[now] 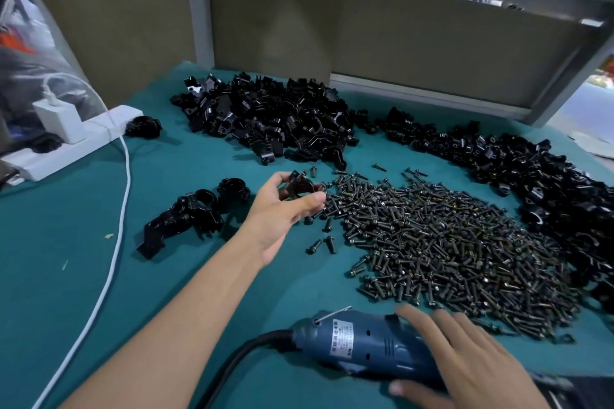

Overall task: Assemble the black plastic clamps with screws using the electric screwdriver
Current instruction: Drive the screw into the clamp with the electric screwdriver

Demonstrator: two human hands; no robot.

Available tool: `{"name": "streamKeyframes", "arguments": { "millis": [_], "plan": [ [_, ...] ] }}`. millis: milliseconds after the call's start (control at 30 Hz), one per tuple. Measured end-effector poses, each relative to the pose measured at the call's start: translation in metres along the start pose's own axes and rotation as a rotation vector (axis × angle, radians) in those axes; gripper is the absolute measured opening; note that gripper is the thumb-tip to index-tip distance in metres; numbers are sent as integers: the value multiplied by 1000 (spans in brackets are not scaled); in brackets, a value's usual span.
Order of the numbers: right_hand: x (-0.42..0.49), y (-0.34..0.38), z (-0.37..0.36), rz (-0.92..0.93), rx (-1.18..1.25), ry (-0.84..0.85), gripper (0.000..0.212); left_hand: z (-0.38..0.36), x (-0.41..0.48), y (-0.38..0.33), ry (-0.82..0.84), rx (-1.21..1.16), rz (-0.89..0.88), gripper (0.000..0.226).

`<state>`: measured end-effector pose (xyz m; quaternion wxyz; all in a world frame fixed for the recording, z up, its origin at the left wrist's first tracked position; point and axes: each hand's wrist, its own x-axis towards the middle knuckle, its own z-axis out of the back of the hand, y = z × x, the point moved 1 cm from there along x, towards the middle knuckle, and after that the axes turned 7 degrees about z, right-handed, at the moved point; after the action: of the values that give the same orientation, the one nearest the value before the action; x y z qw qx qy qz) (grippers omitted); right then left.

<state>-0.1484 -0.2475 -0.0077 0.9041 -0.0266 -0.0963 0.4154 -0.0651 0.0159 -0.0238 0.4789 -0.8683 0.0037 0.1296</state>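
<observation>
My left hand point(282, 209) holds a black plastic clamp point(299, 184) with a screw head showing on it, just above the left edge of a big heap of dark screws point(448, 242). The blue electric screwdriver point(365, 345) lies on the green table mat point(66, 259) at the front. My right hand point(465, 352) lies over its body, fingers across the top and thumb on the near side. The tool's front end is hidden under that hand. Several joined clamps point(192, 209) lie left of my left hand.
Loose black clamp halves are heaped at the back point(272, 116) and along the right point(548, 183). A white power strip point(66, 149) with a charger sits at the left; its white cable point(123, 192) runs toward me. One clamp point(143, 126) lies beside the strip. Panels wall the back.
</observation>
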Motion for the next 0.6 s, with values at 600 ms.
{"name": "streamKeyframes", "arguments": {
  "millis": [600],
  "plan": [
    [-1,-43,14,98,59,-684,71,5,-1,1,75,113,-25,43]
  ]
}}
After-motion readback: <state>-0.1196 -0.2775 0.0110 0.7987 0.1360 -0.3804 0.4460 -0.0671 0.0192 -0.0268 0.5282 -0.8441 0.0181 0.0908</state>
